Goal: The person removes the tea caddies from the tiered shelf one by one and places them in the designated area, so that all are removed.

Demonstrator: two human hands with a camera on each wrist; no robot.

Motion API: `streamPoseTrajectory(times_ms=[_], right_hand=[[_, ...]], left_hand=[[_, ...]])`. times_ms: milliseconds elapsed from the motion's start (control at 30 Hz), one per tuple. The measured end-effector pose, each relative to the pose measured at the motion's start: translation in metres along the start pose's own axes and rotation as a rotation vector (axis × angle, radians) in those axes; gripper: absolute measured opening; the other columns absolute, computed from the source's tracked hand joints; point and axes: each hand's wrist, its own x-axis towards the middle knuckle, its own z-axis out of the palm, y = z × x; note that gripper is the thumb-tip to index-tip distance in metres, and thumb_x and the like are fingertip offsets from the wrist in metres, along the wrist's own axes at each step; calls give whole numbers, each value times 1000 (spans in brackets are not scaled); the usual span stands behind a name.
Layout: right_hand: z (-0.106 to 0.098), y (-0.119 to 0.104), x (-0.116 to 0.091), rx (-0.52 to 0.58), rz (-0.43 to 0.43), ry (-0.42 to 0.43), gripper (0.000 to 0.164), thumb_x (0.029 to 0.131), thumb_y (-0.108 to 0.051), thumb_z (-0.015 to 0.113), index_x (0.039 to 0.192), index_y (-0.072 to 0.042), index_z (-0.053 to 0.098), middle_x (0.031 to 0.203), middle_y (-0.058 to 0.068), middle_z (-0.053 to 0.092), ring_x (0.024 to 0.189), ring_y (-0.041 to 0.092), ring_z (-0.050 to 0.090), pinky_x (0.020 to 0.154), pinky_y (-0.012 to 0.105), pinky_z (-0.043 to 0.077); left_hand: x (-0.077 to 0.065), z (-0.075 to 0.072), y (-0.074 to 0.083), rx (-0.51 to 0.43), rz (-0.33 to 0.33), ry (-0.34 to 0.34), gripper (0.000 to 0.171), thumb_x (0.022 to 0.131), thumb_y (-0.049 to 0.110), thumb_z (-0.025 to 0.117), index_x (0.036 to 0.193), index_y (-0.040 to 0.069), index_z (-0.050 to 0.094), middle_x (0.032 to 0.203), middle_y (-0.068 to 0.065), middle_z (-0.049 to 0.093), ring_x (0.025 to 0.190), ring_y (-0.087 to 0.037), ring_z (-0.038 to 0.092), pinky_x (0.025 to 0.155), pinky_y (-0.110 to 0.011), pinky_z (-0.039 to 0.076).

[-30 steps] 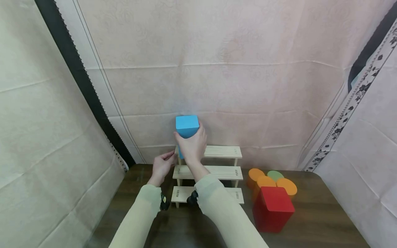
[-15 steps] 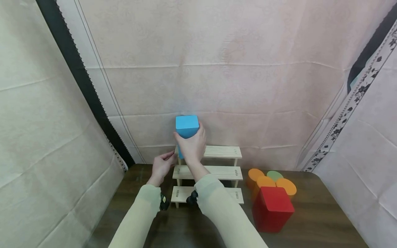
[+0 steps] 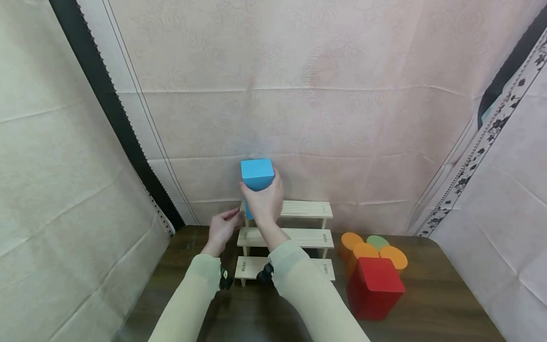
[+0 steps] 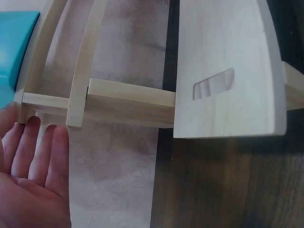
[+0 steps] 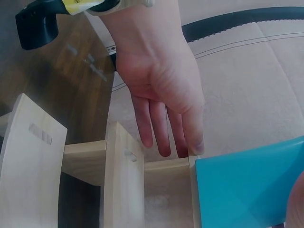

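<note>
A tall blue block (image 3: 257, 170) stands upright on the left end of the top step of a three-tier wooden stand (image 3: 306, 209). My right hand (image 3: 266, 202) grips the block from the near side, thumb on its left and fingers on its right. At the left end of that step is my left hand (image 3: 222, 232). In the left wrist view, the left hand (image 4: 33, 190) pinches the step's end, thumb above and fingers below. The right wrist view has the left hand (image 5: 156, 80) against the step's end, close beside the blue block (image 5: 247, 185).
Right of the stand, a red block (image 3: 376, 289) stands on the dark wooden table (image 3: 444, 289). Several orange cylinders (image 3: 395, 256) and a green cylinder (image 3: 379, 241) are grouped behind it. Pale cloth (image 3: 316, 118) hangs behind and at both sides.
</note>
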Motion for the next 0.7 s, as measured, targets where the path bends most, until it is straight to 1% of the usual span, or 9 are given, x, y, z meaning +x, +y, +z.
streamPoseTrajectory(times_ms=[100, 233, 333, 400, 533, 633, 700], right_hand=[[-1, 0, -1, 20, 4, -7, 105, 80, -51, 93, 165, -23, 38, 150, 0, 55, 133, 25, 54, 102, 57, 49], [-4, -2, -2, 67, 17, -13, 103, 80, -50, 93, 164, -24, 39, 149, -1, 56, 132, 24, 55, 103, 57, 49], [-7, -2, -4, 110, 28, -17, 103, 80, -52, 92, 164, -24, 40, 149, -2, 57, 132, 24, 56, 104, 57, 49], [-9, -2, -5, 141, 37, -21, 103, 80, -54, 92, 164, -25, 39, 149, -2, 57, 132, 23, 56, 104, 58, 49], [-14, 2, -6, 211, 56, -12, 102, 80, -54, 92, 163, -25, 39, 148, -4, 57, 131, 22, 57, 105, 57, 50], [-20, 4, -5, 256, 54, 6, 102, 80, -52, 92, 163, -25, 40, 148, -4, 57, 131, 21, 57, 105, 57, 50], [-24, 5, -4, 280, 36, 15, 102, 80, -51, 93, 163, -23, 40, 147, -4, 57, 131, 21, 57, 105, 57, 50]], left_hand=[[0, 0, 1, -4, -2, 5, 37, 106, 20, 71, 138, 2, 72, 139, -19, 69, 126, -37, 67, 88, -36, 63], [-1, 0, 1, -4, -7, 8, 37, 105, 23, 73, 137, 3, 73, 138, -19, 70, 125, -36, 68, 93, -44, 61], [-1, 0, 2, -5, -12, 13, 39, 105, 26, 74, 137, 4, 73, 137, -18, 71, 124, -36, 69, 96, -49, 60], [-1, 0, 2, -9, -14, 15, 40, 104, 27, 75, 137, 4, 73, 136, -18, 71, 125, -36, 69, 95, -47, 60], [-2, 0, 2, -3, -20, 8, 40, 104, 29, 76, 137, 6, 74, 138, -16, 71, 127, -38, 67, 89, -39, 63], [-2, 1, 4, 17, -25, 2, 40, 104, 29, 76, 137, 7, 74, 139, -15, 70, 127, -36, 67, 90, -39, 62], [-1, 0, 5, 29, -31, 1, 39, 104, 28, 76, 137, 8, 74, 139, -14, 70, 127, -34, 68, 94, -45, 61]])
